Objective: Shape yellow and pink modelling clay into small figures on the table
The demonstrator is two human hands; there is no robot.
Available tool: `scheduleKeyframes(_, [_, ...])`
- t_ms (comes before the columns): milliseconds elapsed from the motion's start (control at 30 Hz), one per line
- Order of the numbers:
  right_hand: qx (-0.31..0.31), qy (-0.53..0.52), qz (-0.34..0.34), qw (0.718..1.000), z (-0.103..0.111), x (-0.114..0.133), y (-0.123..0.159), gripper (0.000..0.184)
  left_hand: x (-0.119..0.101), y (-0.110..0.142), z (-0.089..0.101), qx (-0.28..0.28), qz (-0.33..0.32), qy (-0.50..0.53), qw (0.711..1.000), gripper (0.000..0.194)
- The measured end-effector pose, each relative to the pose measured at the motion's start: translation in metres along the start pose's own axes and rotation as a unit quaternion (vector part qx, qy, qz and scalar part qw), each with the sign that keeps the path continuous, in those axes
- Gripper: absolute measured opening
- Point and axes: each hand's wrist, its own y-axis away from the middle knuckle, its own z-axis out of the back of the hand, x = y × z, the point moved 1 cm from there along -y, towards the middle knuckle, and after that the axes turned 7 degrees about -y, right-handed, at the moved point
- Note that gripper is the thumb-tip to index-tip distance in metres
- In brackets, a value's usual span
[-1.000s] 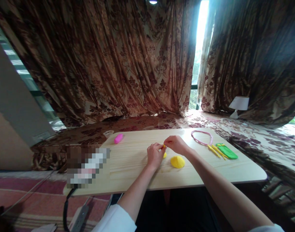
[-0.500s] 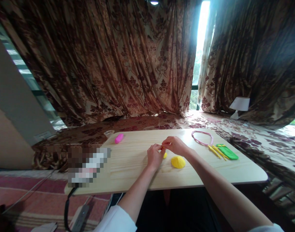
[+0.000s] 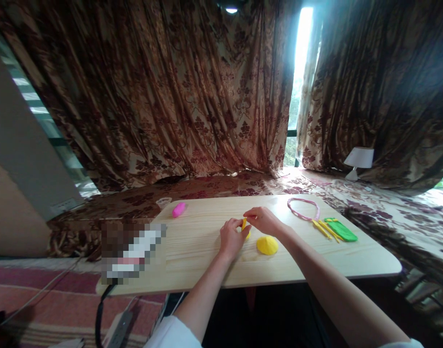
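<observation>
Pinching a small, narrow yellow strip (image 3: 243, 224) upright over the table

The left hand (image 3: 231, 238) has its fingers curled and nearly closed, with the strip grasped between thumb and forefinger. The right hand (image 3: 263, 220) reaches in from the other side, its fingers bent and their tips close together at the strip's upper end; whether they grip it or only meet it cannot be told. A small rounded yellow piece (image 3: 248, 235) shows just beside the left fingertips, partly hidden; whether they touch it is unclear.

Near the hands, a smooth yellow cone-shaped mound (image 3: 267, 245) sits on the pale wood-grain table (image 3: 192, 251). Well apart on the left lies a bright pink oblong lump (image 3: 178, 210). On the right are a twisted pink ring (image 3: 317, 212), thin yellow sticks (image 3: 322, 229) and a flat green rounded slab (image 3: 342, 231).
</observation>
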Motion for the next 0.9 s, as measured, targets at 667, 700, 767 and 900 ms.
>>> scheduleKeyframes(667, [-0.009,-0.079,-0.030,0.996,-0.012,-0.010,0.001,0.025,0.007,0.005,0.000,0.022,0.008,-0.004,1.000,0.024])
scheduleKeyframes(700, [-0.010,-0.078,-0.032,0.996,-0.010,-0.009,0.000,0.024,0.006,0.006,0.000,0.022,0.007,-0.004,1.000,0.023])
scheduleKeyframes(767, [-0.006,-0.072,-0.035,0.997,-0.008,-0.007,0.000,0.023,0.007,0.006,-0.001,0.020,0.007,-0.005,1.000,0.023])
scheduleKeyframes(900, [0.007,-0.058,-0.034,0.998,-0.008,-0.003,0.000,0.023,0.008,0.006,-0.003,0.015,0.017,-0.012,1.000,0.024])
